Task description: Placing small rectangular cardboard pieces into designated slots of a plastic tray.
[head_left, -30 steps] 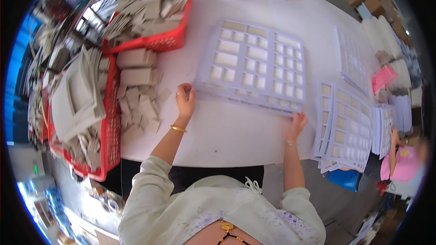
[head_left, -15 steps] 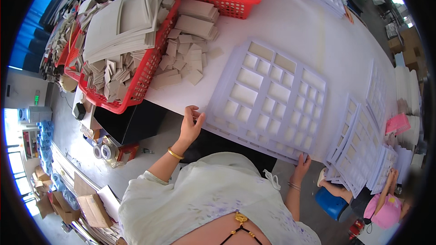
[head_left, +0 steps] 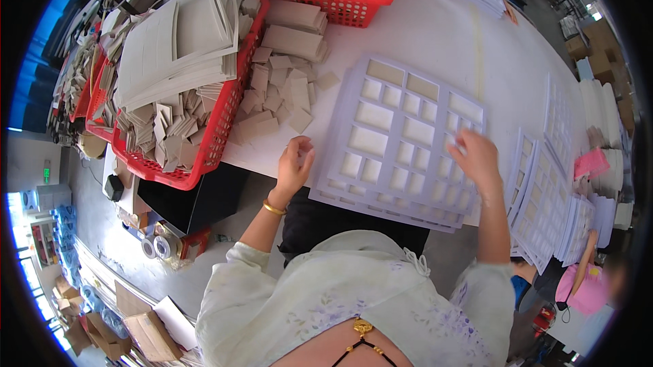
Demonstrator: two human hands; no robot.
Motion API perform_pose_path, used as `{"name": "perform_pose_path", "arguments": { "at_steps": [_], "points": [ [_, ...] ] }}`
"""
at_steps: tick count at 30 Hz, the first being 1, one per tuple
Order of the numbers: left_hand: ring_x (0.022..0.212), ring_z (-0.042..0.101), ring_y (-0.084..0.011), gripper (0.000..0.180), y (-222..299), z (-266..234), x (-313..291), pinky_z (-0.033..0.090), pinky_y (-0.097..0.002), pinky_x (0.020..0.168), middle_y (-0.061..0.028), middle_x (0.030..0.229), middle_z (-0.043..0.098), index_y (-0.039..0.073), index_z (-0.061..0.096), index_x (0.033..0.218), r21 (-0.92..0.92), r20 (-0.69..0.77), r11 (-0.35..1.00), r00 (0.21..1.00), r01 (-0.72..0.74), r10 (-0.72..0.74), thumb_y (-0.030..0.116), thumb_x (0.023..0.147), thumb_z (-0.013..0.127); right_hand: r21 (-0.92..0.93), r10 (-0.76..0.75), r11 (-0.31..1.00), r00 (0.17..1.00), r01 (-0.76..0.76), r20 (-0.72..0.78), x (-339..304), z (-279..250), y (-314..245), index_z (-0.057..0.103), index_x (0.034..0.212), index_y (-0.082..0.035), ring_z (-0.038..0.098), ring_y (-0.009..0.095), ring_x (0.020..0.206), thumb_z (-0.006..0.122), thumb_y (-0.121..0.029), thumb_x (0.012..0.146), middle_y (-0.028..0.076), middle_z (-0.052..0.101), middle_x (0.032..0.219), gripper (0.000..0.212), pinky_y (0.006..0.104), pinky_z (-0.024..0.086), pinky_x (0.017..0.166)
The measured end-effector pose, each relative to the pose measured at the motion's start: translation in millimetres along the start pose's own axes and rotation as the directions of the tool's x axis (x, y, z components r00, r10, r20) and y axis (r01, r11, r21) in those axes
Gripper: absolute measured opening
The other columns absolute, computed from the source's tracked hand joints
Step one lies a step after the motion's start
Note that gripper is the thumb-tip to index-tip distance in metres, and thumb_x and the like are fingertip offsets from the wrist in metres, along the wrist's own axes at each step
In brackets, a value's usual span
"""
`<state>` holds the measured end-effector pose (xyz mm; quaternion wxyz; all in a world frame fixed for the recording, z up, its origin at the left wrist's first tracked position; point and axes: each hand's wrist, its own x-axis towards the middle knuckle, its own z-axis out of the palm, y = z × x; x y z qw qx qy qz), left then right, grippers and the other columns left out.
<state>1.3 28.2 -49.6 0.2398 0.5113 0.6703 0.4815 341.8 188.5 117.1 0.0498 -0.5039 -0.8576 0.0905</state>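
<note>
A stack of white grid panels (head_left: 390,137) with many rectangular windows lies on the table in front of me. In the top panel, the two far windows are backed with beige board; most others look white. My left hand (head_left: 296,165) hovers just off the stack's near left corner, its fingers loosely curled and apart, with nothing in them. Over the right part of the top panel is my right hand (head_left: 477,157), slightly blurred, thumb and fingers apart and holding nothing I can see. It hides some small windows.
Loose beige board pieces (head_left: 277,95) lie left of the panels, beside a heaped red basket (head_left: 221,112). Another red basket (head_left: 350,11) stands farther back. More panels (head_left: 541,214) are stacked at right, near a person in pink (head_left: 581,290). The white table (head_left: 422,23) carries these.
My right hand has left the stack's near right corner and moved up over the top panel. My left hand has come slightly off the left edge. The panels sit more evenly stacked.
</note>
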Motion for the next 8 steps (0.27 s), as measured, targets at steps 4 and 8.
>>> {"name": "perform_pose_path", "arguments": {
  "at_steps": [4, 8],
  "points": [
    [0.078, 0.063, -0.0253, 0.026, -11.3, 8.0, 17.4, 0.048, -0.0318, 0.07, -0.0099, 0.087, 0.065, 0.005, 0.055, 0.11, -0.065, 0.05, 0.996, 0.997, -0.056, 0.059, 0.01, 0.086, 0.062, 0.044, -0.373, 0.918, 0.895, 0.395, -0.246, 130.4, 33.1, -80.2, 0.062, 0.11, -0.006, 0.06, 0.031, 0.096, 0.07, -0.027, 0.079, 0.013, 0.065, 0.103, 0.038, 0.0426, 0.045, 0.084],
    [0.075, 0.057, -0.0131, 0.029, -20.1, 8.6, 17.7, 0.044, -0.0243, 0.066, -0.0053, 0.094, 0.065, 0.007, 0.053, 0.116, -0.029, 0.071, 1.0, 0.997, -0.01, 0.012, 0.015, 0.09, 0.061, -0.054, -0.38, 0.925, 0.907, 0.377, -0.182, 222.3, 83.5, -152.7, 0.058, 0.119, -0.01, 0.054, 0.028, 0.109, 0.075, -0.036, 0.074, 0.01, 0.058, 0.116, 0.055, 0.0431, 0.042, 0.089]
  ]
}}
